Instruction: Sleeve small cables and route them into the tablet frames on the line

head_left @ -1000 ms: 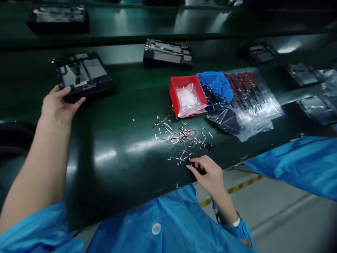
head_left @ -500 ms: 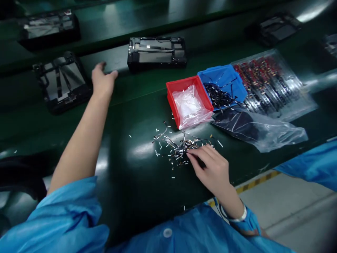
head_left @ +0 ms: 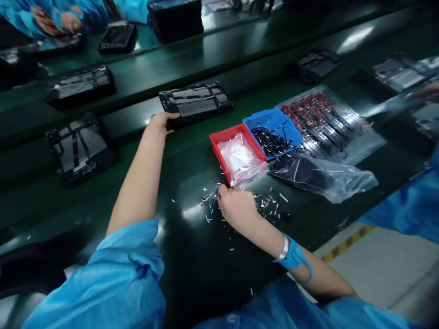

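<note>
Observer: Belt (head_left: 192, 269) is the biggest thing here, dark green, and all the rest lies on it. Far from you on it is the frame (head_left: 195, 103), lying flat. A second frame (head_left: 80, 148) is well apart to its left.

Operator: What is on my right side?

Observer: The blister pack (head_left: 325, 116) with red pieces, and the bag (head_left: 325, 176) in front of it. Then the blue bin (head_left: 270, 118) and the red bin (head_left: 219, 155), touching side by side.

Operator: And my left hand?

Observer: This is what changed. One second ago it lay on the second frame. Half a second ago it hung open between the two frames. Now your left hand (head_left: 159, 124) touches the near left corner of the frame. The fingers lie together on top; if the thumb clamps from below, I cannot tell. So I judge the frame is reached, but it lies on the belt, not lifted.

Operator: My right?

Observer: Your right hand (head_left: 236, 208) moved across the parts (head_left: 272, 201), from their near edge to the far edge, just beside the red bin. The fingers are curled together, with the tips down and hidden. Whether a part is between them, I cannot tell. The parts lie scattered around this hand.
</note>
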Action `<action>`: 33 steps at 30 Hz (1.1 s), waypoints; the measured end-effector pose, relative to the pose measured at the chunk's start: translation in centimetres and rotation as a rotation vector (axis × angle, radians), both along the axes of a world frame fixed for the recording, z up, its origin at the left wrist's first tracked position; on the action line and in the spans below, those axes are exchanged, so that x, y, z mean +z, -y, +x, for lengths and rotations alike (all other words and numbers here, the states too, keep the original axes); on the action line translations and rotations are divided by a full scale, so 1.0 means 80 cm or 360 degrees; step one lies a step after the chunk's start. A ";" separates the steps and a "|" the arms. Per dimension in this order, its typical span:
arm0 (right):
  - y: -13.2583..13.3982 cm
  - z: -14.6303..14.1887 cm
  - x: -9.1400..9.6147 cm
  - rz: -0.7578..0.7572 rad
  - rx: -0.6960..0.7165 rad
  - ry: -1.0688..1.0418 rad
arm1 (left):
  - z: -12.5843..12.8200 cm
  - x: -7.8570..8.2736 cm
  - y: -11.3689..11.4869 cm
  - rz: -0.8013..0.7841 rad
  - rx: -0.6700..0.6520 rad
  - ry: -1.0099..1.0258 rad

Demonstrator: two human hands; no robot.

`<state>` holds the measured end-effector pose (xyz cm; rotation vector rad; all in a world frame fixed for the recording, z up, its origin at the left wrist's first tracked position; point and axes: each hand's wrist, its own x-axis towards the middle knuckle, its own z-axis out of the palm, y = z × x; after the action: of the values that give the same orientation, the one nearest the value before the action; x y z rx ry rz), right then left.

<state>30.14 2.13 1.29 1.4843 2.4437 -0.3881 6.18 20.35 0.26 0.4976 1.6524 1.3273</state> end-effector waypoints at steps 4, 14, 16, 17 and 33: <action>-0.001 -0.001 0.003 -0.0020 0.0003 0.0035 | 0.017 0.015 0.028 0.0072 0.0060 0.0255; 0.033 0.031 -0.003 0.0676 0.0303 -0.0594 | 0.065 0.064 0.250 0.0185 0.0405 0.0301; 0.037 0.038 -0.010 0.0832 0.0362 -0.0760 | 0.077 0.060 0.328 0.0189 0.0477 0.0243; 0.039 0.041 -0.013 0.0879 0.0373 -0.0829 | 0.084 0.055 0.366 0.0196 0.0489 0.0218; 0.097 0.027 -0.012 -0.0706 -0.0648 -0.2373 | 0.150 0.029 0.562 0.0010 -0.0572 0.0389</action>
<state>32.27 -5.65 0.31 1.6902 2.3613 -2.6841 18.18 -24.64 2.57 0.5811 1.2882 1.0795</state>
